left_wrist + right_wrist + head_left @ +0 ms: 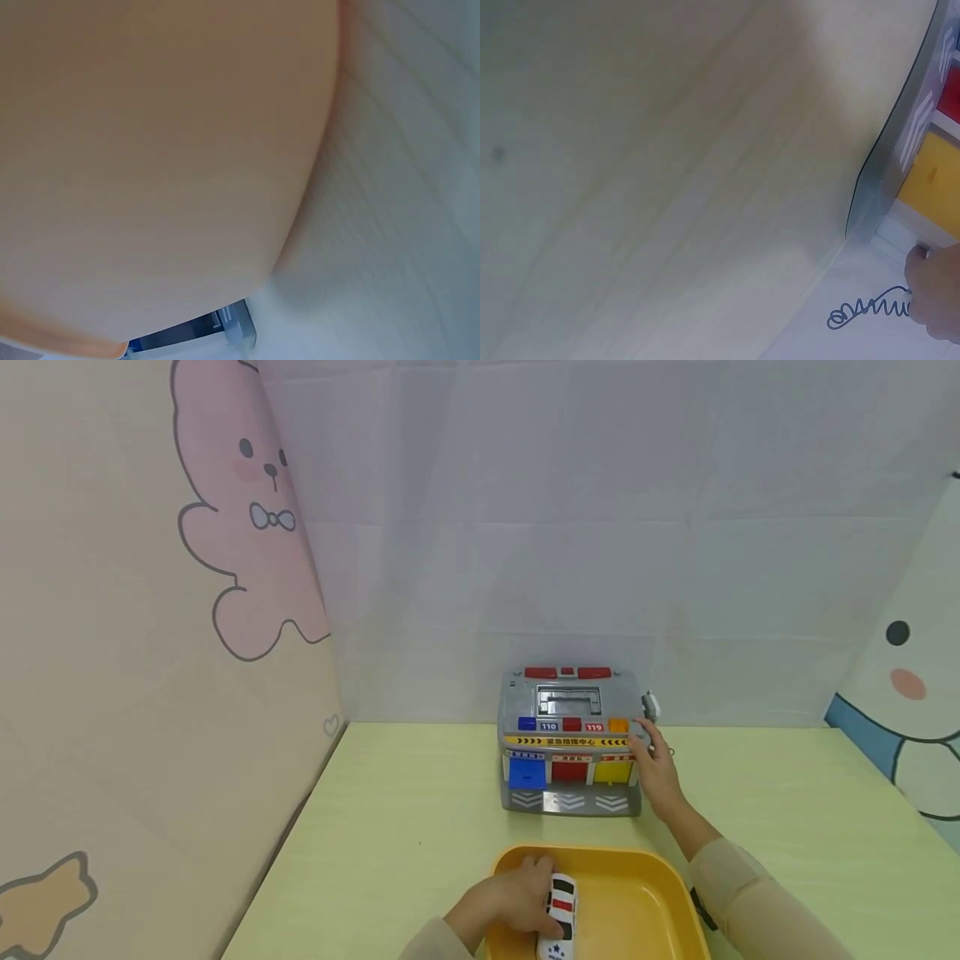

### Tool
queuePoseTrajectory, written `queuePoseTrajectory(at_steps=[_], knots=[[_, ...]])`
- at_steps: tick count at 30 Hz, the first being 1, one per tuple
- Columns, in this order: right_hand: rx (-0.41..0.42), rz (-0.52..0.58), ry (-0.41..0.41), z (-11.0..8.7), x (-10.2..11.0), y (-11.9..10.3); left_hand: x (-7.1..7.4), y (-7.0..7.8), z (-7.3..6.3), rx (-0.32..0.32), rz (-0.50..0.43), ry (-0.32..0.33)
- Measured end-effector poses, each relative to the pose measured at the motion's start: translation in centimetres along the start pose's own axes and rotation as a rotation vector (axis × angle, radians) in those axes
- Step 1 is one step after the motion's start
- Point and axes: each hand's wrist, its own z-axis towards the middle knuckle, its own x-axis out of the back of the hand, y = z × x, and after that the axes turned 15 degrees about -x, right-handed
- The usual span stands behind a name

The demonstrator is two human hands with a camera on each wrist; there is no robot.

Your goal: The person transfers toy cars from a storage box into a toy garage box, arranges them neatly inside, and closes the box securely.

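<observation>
In the head view my left hand (517, 897) reaches into the yellow tray (678, 902) and grips a white toy police car (564, 893) with black windows and a red roof bar. Farther back stands a grey toy garage (517, 697) with a blue, a red and a yellow door. The blue door (527, 774) sticks out at the front, while the red door (570, 771) and yellow door (612, 772) are down. My right hand (658, 777) holds the garage's right edge. The right wrist view shows that hand (937, 292) curled beside the yellow door (936, 176).
A small grey-white piece (651, 706) hangs at the garage's right side, and a coiled cord (870, 306) shows near the right hand. Behind the pale green table (405, 827) rises a pale cloth backdrop (420, 568). The tray's outer wall (165, 165) fills the left wrist view.
</observation>
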Motion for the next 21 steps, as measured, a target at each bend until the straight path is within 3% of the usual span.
queuePoseTrajectory(at_steps=[8, 14, 21], knots=[[0.004, -0.001, -0.002, -0.2, -0.1, -0.3, -0.4, -0.2, -0.3, 0.014, -0.147, 0.047], [0.014, -0.023, 0.025, 0.4, 0.0, 0.4, -0.4, -0.3, -0.1, -0.019, -0.15, 0.056], [-0.013, -0.024, 0.012, -1.9, -0.5, -2.2, -0.4, -0.3, -0.1, -0.039, -0.154, 0.061]])
